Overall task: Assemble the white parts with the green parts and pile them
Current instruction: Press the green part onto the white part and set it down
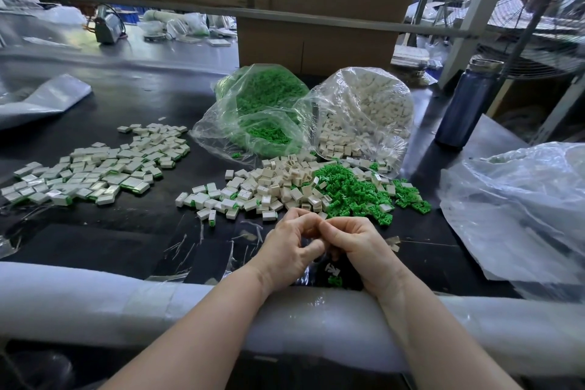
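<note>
My left hand point(292, 244) and my right hand point(357, 247) meet fingertip to fingertip just above the black table's near edge, fingers curled round something small that is hidden between them. Green parts point(335, 280) show under my right palm. Right behind the hands lie a heap of loose white parts point(278, 182) and a heap of loose green parts point(351, 190). A wide pile of assembled white-and-green pieces point(98, 168) spreads out at the left. Two clear bags stand behind, one with green parts point(259, 111), one with white parts point(367, 114).
A white padded roll point(95, 301) runs along the table's front edge under my forearms. A crumpled clear plastic bag point(519, 209) lies at the right, a dark blue bottle point(465, 104) behind it. Cardboard boxes point(316, 41) stand at the back, and a fan at the far right.
</note>
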Tool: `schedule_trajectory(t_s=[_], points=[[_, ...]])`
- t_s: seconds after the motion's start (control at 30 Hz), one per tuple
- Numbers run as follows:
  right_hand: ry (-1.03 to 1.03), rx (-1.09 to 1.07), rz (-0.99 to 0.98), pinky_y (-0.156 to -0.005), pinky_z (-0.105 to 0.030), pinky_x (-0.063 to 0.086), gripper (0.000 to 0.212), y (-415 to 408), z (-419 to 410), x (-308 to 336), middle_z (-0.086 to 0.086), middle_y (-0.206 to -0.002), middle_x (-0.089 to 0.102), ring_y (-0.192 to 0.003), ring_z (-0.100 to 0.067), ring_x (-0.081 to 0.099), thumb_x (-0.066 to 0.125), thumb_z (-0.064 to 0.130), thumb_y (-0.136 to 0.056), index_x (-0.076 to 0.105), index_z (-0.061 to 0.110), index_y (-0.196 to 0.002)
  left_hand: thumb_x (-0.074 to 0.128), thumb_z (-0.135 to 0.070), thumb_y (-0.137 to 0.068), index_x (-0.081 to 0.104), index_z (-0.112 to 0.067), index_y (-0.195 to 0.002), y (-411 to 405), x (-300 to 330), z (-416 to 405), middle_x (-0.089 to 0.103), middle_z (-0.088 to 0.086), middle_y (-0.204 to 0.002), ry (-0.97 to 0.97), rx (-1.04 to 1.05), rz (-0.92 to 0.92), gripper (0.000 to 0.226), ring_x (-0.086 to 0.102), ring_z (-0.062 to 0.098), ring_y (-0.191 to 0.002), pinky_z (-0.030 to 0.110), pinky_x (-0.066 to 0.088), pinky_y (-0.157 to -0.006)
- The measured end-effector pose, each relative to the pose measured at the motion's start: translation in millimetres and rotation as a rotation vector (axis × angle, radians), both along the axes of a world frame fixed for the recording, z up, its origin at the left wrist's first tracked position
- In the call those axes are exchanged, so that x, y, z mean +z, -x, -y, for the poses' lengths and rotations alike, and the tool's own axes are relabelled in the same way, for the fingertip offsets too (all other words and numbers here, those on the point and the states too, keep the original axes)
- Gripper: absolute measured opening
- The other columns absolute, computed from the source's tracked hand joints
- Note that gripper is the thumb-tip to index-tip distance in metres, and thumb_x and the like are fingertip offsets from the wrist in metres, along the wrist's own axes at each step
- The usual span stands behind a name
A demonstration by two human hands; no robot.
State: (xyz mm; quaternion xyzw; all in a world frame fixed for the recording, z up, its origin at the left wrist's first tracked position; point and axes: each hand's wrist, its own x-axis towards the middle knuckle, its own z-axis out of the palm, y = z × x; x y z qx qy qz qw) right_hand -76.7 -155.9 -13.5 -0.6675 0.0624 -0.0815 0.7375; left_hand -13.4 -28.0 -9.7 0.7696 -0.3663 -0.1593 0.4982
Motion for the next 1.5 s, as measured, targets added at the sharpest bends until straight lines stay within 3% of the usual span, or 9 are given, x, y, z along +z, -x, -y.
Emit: schedule_trajectory(t_s=[0.37, 0.67, 0.77, 1.1, 1.27, 1.33, 1.4, 1.5], points=[[0.004, -0.03, -0.006, -0.046, -0.01, 0.04, 0.02, 0.3, -0.7, 0.5, 0.004, -0.052, 0.062, -0.045, -0.001, 0.054, 0.053, 0.005, -0.09, 0.066, -0.009, -0.083, 0.059, -0.01, -0.086, 0.063, -0.013, -0.095, 0.1, -0.2, 0.4, 0.046, -0.002, -0.102, -0.021, -0.001, -0.014, 0.011, 0.055, 0.026, -0.1, 0.043, 0.046, -0.094], [-0.017, 0.013, -0.004, -0.052, -0.013, 0.045, 0.023, 0.1, -0.9, 1.5, -0.003, -0.065, 0.066, -0.055, -0.005, 0.059, 0.054, 0.012, -0.089, 0.068, -0.007, -0.089, 0.058, -0.007, -0.086, 0.062, -0.021, -0.09, 0.9, 0.5, 0.2, 0.048, 0.003, -0.106, 0.03, 0.01, -0.049, 0.015, 0.057, 0.025, -0.099, 0.044, 0.047, -0.094], [0.008, 0.013, -0.002, -0.051, -0.012, 0.043, 0.026, -0.7, -1.0, 1.8, -0.006, -0.066, 0.064, -0.053, -0.003, 0.057, 0.053, 0.009, -0.089, 0.065, -0.015, -0.091, 0.059, -0.005, -0.085, 0.062, -0.021, -0.087, 1.1, 0.7, 0.0, 0.048, 0.002, -0.104, 0.039, 0.003, -0.042, 0.016, 0.057, 0.024, -0.097, 0.042, 0.046, -0.094], [-0.004, -0.017, -0.015, -0.05, -0.014, 0.045, 0.019, 0.0, -0.6, 0.5, -0.002, -0.059, 0.065, -0.051, -0.006, 0.058, 0.054, 0.005, -0.089, 0.067, -0.008, -0.083, 0.06, -0.01, -0.085, 0.06, -0.025, -0.084, 0.1, -1.1, 0.4, 0.046, -0.004, -0.098, 0.014, -0.014, 0.001, 0.016, 0.054, 0.021, -0.094, 0.043, 0.045, -0.094], [0.0, -0.027, 0.002, -0.059, -0.028, 0.055, 0.029, 0.2, -3.6, 2.6, -0.014, -0.072, 0.067, -0.062, -0.021, 0.063, 0.056, 0.028, -0.083, 0.072, 0.004, -0.083, 0.061, -0.01, -0.087, 0.064, -0.015, -0.095, -0.7, -1.6, 1.2, 0.047, 0.009, -0.108, 0.108, 0.005, -0.107, 0.009, 0.058, 0.03, -0.098, 0.04, 0.052, -0.089], [0.002, -0.087, 0.002, -0.065, -0.033, 0.055, 0.038, -0.8, -3.0, 2.1, -0.019, -0.079, 0.068, -0.069, -0.026, 0.065, 0.053, 0.036, -0.082, 0.07, 0.002, -0.088, 0.062, -0.012, -0.087, 0.065, -0.016, -0.092, -1.5, -1.4, 1.2, 0.047, 0.011, -0.11, 0.134, 0.035, -0.109, 0.007, 0.058, 0.026, -0.097, 0.031, 0.051, -0.09], [-0.042, -0.183, 0.005, -0.07, -0.037, 0.058, 0.035, -2.2, -0.3, 0.1, -0.022, -0.088, 0.068, -0.077, -0.031, 0.066, 0.056, 0.031, -0.082, 0.068, 0.0, -0.094, 0.06, -0.012, -0.088, 0.063, -0.019, -0.09, -3.4, -1.8, 0.9, 0.047, 0.009, -0.107, 0.117, 0.091, -0.06, 0.008, 0.057, 0.021, -0.092, 0.022, 0.049, -0.087], [0.006, -0.256, 0.014, -0.068, -0.039, 0.058, 0.007, -0.5, 0.7, 0.5, -0.023, -0.087, 0.067, -0.078, -0.033, 0.064, 0.063, 0.007, -0.085, 0.069, 0.004, -0.088, 0.059, -0.011, -0.088, 0.063, -0.016, -0.093, -4.5, -2.1, 0.6, 0.047, 0.009, -0.106, 0.1, 0.116, -0.054, 0.008, 0.057, 0.023, -0.09, 0.019, 0.049, -0.082]])
